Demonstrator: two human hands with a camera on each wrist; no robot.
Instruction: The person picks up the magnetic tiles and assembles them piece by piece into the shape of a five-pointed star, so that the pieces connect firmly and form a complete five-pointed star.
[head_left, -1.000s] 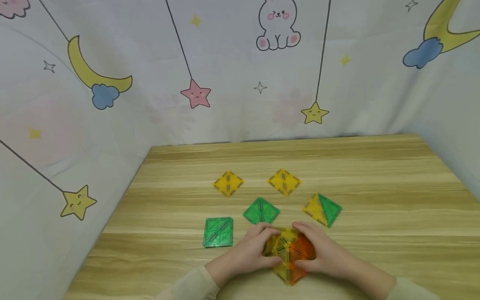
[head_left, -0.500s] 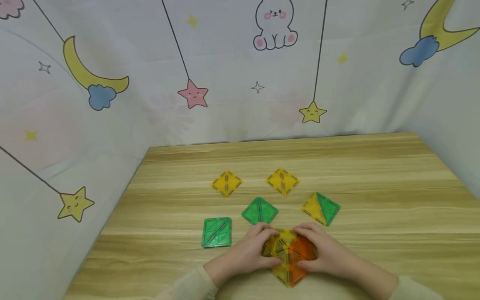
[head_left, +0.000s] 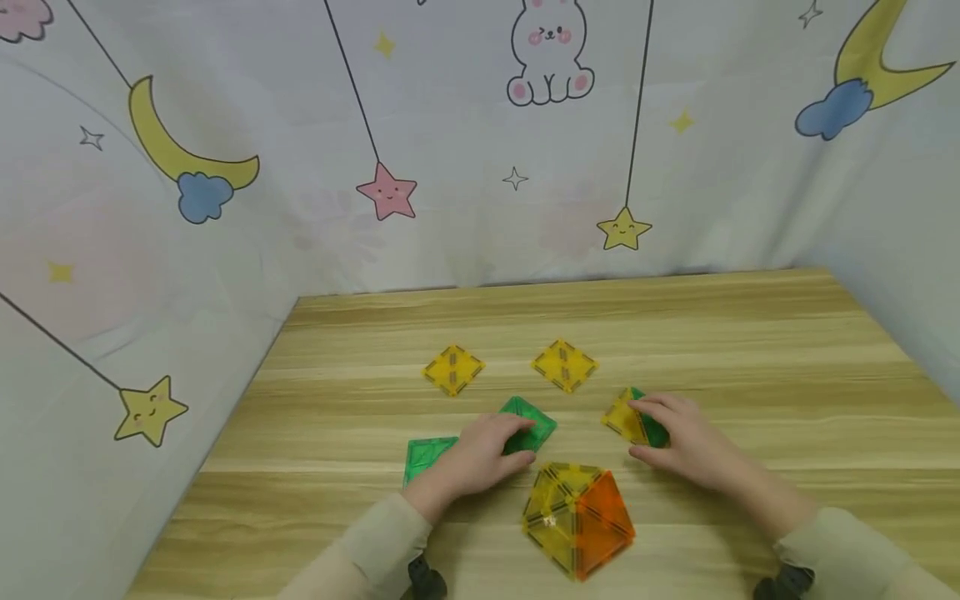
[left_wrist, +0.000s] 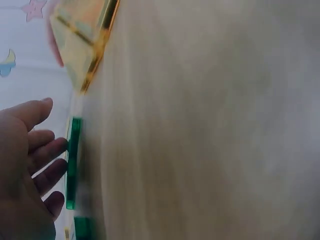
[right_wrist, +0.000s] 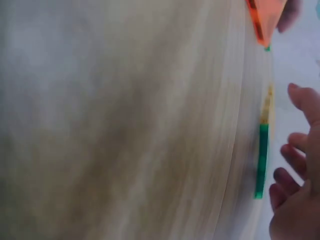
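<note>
Right now, both my hands are relaxed, with no grip on anything. At the lower middle of the frame, my left hand (head_left: 483, 454) reaches over the green tile diamond (head_left: 542, 432), fingers slightly bent; whether the fingertips touch it I can't tell. Right of centre, my right hand (head_left: 690, 437) arches over the yellow-and-green tile diamond (head_left: 624, 417), thumb and fingers apart, partly covering its green half. Between and below my hands, at the bottom of the frame, sits the yellow-and-orange magnetic-tile dome (head_left: 577, 518), touched by neither. The green tile square (head_left: 427, 454) is partly hidden behind my left hand. Mid-frame, higher up, the left yellow diamond (head_left: 453, 370) and right yellow diamond (head_left: 565, 365) lie flat on the wood-grain counter (head_left: 787, 350).
</note>
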